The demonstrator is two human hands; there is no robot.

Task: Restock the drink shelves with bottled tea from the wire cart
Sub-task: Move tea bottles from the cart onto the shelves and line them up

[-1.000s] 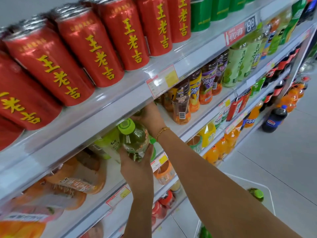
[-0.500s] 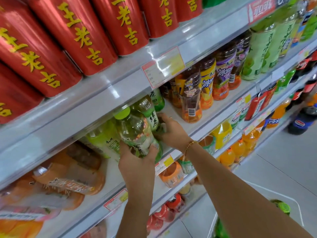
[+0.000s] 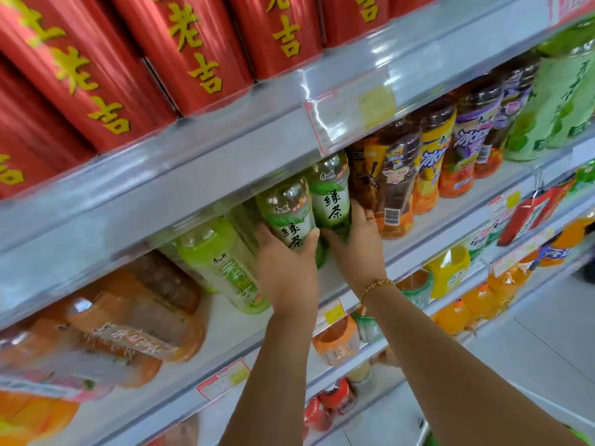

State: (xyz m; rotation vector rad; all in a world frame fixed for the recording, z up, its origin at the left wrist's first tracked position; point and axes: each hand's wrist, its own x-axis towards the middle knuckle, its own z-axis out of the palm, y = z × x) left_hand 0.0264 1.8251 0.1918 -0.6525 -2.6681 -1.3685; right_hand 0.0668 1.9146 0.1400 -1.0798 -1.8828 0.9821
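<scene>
White shelf (image 3: 431,210); green tea bottles (image 3: 331,196) beside amber tea bottles (image 3: 397,175); leftward, perhaps juice bottles (image 3: 128,336)

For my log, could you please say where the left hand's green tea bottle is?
Head view, centre: the green tea bottle leans into the second shelf between a lime-green bottle and a second tea bottle.

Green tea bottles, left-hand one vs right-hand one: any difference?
The left-hand bottle is nearer the camera; the right-hand bottle is further in. The left-hand bottle neighbours the lime-label bottle; the right-hand bottle stands beside the brown tea bottles. The left hand grips one, the right hand the other. Shared: same green-white label, pale tea.
</scene>
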